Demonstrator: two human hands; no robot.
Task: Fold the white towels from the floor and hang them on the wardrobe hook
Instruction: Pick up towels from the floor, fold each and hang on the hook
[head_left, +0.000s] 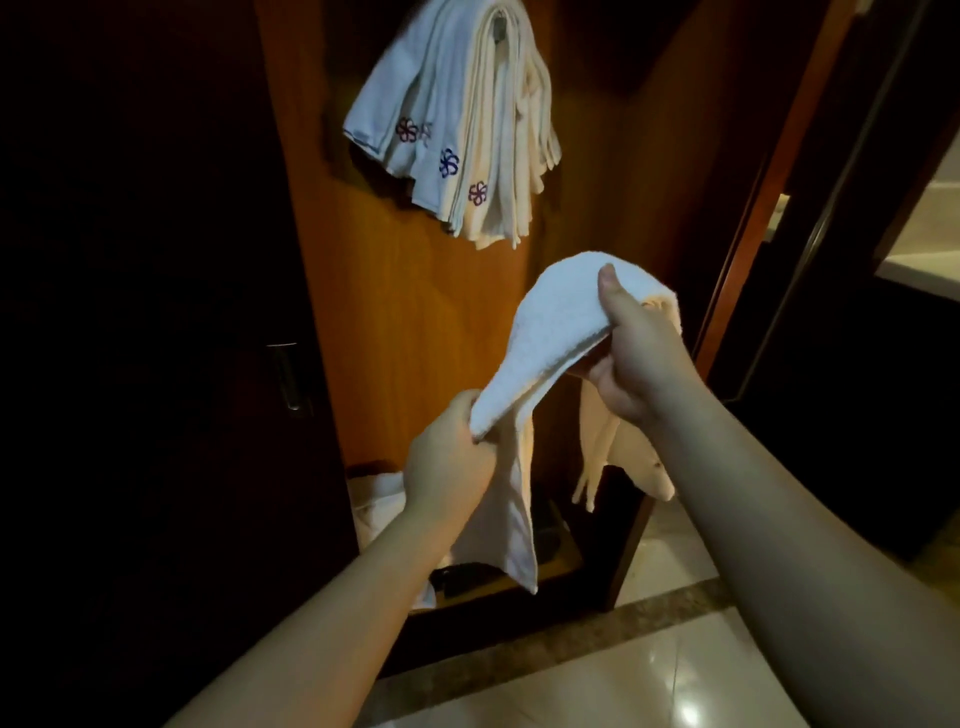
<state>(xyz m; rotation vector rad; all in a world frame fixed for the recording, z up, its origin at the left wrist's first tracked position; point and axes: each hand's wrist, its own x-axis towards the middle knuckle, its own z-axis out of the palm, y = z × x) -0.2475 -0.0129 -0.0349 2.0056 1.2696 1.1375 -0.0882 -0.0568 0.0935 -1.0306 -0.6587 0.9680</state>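
A white towel (550, 332) hangs doubled over between my two hands in front of the open wardrobe. My left hand (447, 462) grips its lower left end, and a loose flap drops below that fist. My right hand (628, 353) holds the upper fold, thumb on top and fingers underneath, with more cloth dangling below it. Above, several folded white towels (457, 124) with small flower emblems hang in a bunch from the wardrobe hook (500, 26), whose metal barely shows at the top.
The wooden wardrobe panel (395, 322) stands behind the towels. A dark door with a metal handle (285, 376) is at the left. More white cloth (376, 504) lies low inside the wardrobe. Glossy floor tiles (649, 670) spread at the bottom right.
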